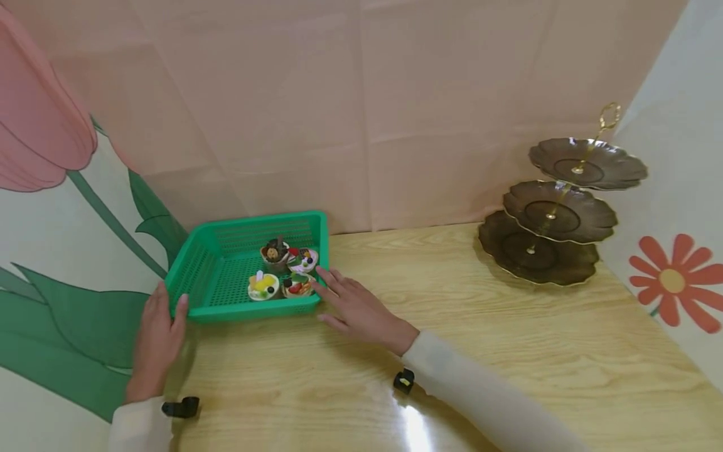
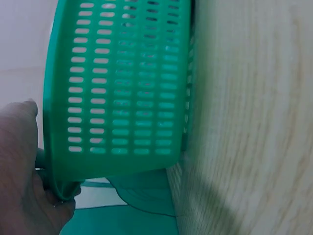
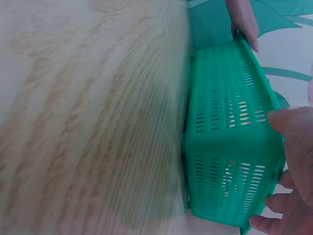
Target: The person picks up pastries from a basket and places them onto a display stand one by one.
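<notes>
- far left, a big pink tulip (image 1: 51, 107) on the backdrop
- here's the left grip (image 1: 158, 342), fingers and thumb curled round the rim at the left front corner of the green basket (image 1: 243, 312)
- the basket sits on the worktop (image 1: 294, 389), four small cakes (image 1: 263, 286) bunched at its right end
- and the right grip (image 1: 364, 314), open, fingers loosely spread, touching the right front corner
- well apart, a three-tiered stand (image 1: 565, 220)

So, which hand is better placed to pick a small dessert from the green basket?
The right hand, probably: it touches the right end of the green basket, close to the small desserts. The left hand grips the opposite end, farther from them.
</notes>
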`<state>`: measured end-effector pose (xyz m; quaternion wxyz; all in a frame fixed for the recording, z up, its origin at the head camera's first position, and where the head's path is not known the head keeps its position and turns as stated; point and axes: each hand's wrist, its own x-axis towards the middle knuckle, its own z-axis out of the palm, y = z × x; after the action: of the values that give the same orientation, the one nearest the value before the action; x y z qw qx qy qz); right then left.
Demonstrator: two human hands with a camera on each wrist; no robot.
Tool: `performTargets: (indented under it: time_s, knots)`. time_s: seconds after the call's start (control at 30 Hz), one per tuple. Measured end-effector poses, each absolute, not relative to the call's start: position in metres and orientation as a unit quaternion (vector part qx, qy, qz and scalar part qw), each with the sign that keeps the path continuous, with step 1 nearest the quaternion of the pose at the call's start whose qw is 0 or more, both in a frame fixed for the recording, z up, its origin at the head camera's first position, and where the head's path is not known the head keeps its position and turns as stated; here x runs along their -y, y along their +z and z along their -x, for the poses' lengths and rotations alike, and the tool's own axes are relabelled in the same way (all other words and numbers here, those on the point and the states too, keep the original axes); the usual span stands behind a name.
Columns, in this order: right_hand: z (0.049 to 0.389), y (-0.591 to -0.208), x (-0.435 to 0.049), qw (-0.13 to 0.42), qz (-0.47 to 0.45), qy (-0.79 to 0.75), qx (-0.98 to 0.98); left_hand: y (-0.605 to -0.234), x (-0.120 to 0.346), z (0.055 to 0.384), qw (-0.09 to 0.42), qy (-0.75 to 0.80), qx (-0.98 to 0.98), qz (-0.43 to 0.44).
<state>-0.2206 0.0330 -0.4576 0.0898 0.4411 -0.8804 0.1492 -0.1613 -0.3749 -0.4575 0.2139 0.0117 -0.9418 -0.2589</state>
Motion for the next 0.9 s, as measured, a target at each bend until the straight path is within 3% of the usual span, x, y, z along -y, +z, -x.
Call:
performTargets:
  time_s: [0.43, 0.9]
  knots:
    - [0.217, -0.455, -0.034, 0.149, -0.413, 0.130, 0.889, -0.464, 0.378, 0.157, 0.245, -0.273, 0.927, 0.073]
    - [0.207, -0.457, -0.089, 0.213, -0.364, 0.232, 0.877, -0.471, 0.312, 0.146, 0.232, -0.267, 0.932, 0.075]
